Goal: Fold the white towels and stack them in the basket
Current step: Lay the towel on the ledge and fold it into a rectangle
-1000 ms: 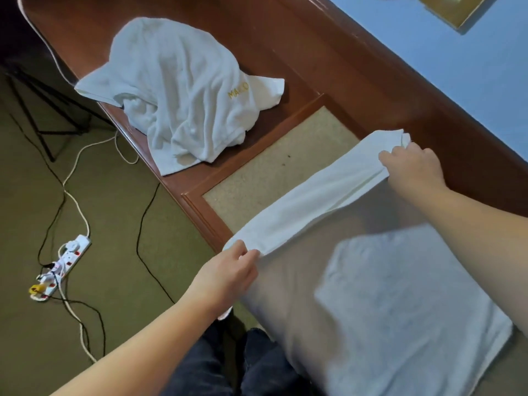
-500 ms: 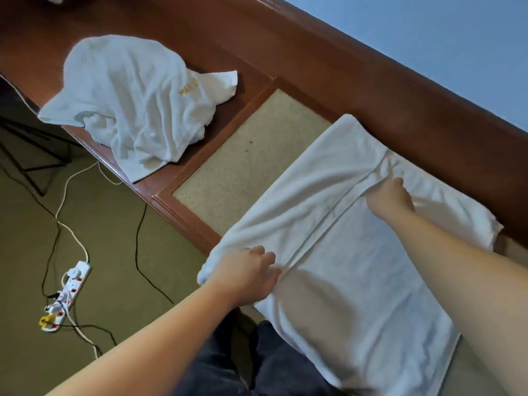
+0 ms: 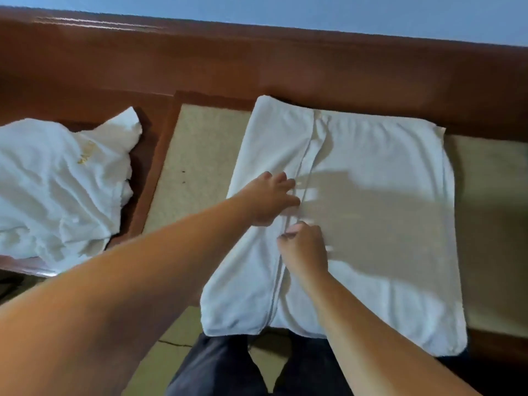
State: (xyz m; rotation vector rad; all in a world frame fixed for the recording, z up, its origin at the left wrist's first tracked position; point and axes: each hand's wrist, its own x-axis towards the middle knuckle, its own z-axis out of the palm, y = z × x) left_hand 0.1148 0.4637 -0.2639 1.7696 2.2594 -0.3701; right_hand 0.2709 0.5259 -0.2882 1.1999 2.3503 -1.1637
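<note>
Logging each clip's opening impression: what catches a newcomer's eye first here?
The large white terry towel spread across the tan inset of the reddish-brown wooden table, one side flap folded over. On that flap's edge, the left hand presses with spread fingers while the right hand, fingers curled, sits at the seam. A crumpled white towel with gold lettering lies at the left.

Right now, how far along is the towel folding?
Done: the left third of the spread towel is folded over. In hand: the left hand rests flat on that flap while the right hand pinches its hemmed edge. Left: more folds, the crumpled towel on the left, and stacking; no basket shows.
</note>
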